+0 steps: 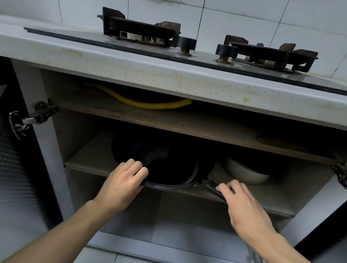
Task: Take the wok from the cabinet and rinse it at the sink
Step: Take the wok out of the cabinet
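A black wok (169,173) sits on the middle shelf (86,161) of the open cabinet under the stove, its near rim just past the shelf's front edge. My left hand (125,181) grips the wok's near-left rim, fingers curled over into the bowl. My right hand (243,206) holds the wok's black handle (212,186), which points toward the front right. Other dark pans lie behind the wok, partly hidden in shadow.
A white bowl-shaped pot (246,171) stands on the same shelf to the right. A yellow hose (141,103) lies on the upper shelf. Both cabinet doors are open, with hinges (31,116) on the left and right. A two-burner gas stove (197,43) tops the counter.
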The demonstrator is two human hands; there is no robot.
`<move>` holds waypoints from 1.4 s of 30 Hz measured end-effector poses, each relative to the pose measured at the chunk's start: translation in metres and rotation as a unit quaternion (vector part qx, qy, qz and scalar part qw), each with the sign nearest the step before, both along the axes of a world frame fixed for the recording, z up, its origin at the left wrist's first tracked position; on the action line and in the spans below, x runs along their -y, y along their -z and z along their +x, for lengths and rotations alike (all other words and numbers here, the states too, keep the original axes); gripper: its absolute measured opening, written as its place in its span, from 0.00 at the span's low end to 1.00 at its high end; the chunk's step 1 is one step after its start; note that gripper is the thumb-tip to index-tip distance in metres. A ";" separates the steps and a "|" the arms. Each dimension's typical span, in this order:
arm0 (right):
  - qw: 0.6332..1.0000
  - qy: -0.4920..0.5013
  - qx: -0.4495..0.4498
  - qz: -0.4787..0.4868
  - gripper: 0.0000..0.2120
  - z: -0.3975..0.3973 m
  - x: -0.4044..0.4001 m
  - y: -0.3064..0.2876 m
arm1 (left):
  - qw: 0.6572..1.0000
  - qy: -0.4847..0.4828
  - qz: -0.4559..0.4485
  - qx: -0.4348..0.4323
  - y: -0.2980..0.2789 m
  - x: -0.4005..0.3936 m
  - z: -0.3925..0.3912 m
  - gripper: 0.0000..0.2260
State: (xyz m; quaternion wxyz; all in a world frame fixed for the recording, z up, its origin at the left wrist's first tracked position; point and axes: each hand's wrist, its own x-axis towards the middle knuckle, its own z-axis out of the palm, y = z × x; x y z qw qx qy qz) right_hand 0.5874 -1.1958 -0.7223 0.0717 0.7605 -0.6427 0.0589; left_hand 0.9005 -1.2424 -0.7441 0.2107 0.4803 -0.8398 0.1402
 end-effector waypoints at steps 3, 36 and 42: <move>1.000 -0.006 -0.018 -0.005 0.31 -0.004 -0.010 0.000 | 0.999 0.025 -0.024 0.010 0.007 -0.007 0.001 0.15; 0.961 -0.117 -0.062 0.243 0.36 -0.012 -0.114 -0.195 | 0.988 -0.025 0.156 0.000 -0.151 -0.217 0.001 0.04; 0.953 -0.148 -0.058 0.256 0.37 -0.010 -0.158 -0.284 | 0.981 -0.042 0.191 -0.004 -0.240 -0.281 0.002 0.06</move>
